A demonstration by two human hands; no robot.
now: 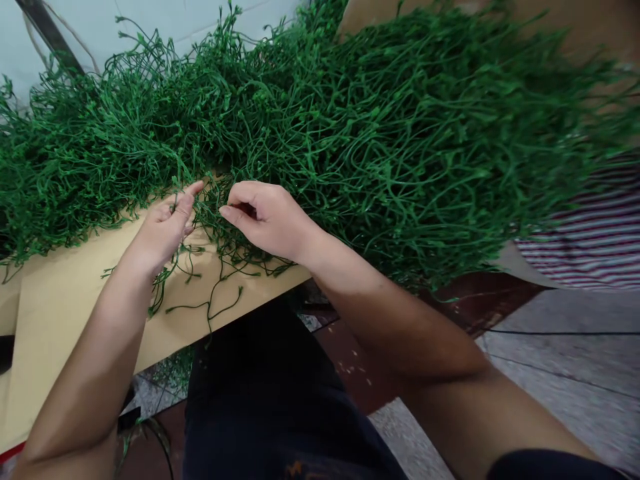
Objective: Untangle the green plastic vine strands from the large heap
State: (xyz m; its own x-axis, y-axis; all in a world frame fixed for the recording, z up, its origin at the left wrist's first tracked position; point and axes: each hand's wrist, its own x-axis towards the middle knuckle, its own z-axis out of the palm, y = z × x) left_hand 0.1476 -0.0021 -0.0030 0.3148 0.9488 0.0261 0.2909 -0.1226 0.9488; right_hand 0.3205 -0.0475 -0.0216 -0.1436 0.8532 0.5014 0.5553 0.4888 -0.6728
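Observation:
A long heap of thin green plastic-looking stems with small forked tips [350,127] spreads across the far side of the cardboard surface. At its near edge, my left hand [170,223] is closed round a green stem, its index finger pointing out toward the heap. Stem ends dangle below that hand. Just to the right, my right hand [265,213] has its fingers curled and thumb near the index finger, close against the heap. Whatever lies inside its grip is hidden. Between and below the hands, several loose green sprigs [209,303] lie on the cardboard.
The tan cardboard sheet [65,300] reaches toward my lap, its front edge above my dark trousers [270,400]. Striped red-and-white cloth [595,220] shows at the right. More cardboard [390,15] stands behind the heap. Tiled floor [575,353] appears at lower right.

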